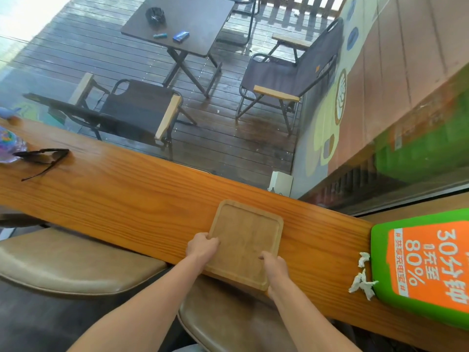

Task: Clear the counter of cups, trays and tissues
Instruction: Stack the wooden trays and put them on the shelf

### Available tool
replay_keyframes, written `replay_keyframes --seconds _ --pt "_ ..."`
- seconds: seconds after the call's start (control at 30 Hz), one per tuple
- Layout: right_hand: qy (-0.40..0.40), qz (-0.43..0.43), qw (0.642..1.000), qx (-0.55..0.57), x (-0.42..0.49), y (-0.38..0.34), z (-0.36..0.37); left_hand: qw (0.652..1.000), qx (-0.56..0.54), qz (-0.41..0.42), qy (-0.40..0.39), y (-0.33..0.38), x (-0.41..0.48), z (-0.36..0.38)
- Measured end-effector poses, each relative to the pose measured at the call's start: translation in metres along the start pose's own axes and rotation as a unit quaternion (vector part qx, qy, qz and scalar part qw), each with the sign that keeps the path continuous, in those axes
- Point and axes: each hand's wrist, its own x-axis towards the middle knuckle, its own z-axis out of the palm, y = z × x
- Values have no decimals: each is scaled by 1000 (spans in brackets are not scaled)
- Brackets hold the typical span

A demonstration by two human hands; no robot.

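A square wooden tray (247, 232) with a raised rim lies on the long wooden counter (132, 196), its near corner hanging past the counter's front edge. My left hand (201, 246) grips the tray's left edge with the thumb over the rim. On the near right side, my right hand (275, 266) holds the tray, fingers on top. Nothing lies in the tray. Crumpled white tissues (363, 280) sit on the counter to the right, beside a green and orange device (426, 265).
Black sunglasses (43, 158) and a clear plastic bag (10, 146) lie at the counter's left end. A small white box (280, 182) stands at the window. Two tan padded stools (76, 260) stand below the counter. Chairs and a table are outside the glass.
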Motion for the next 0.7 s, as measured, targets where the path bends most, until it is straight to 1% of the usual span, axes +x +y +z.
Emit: replay_keyframes --seconds 0.17,0.27,0.43,0.7 --pt "-15 2 1000 17 3 1 -7 999 38 27 -26 5 -2 -1" --pt "-13 1 1000 18 2 5 -6 998 41 38 -23 6 -4 2" --pt "-18 7 1000 10 6 9 -12 1000 -11 9 -12 6 0 0" --pt "-4 13 998 62 23 9 -14 999 -40 -17 17 0 16 6"
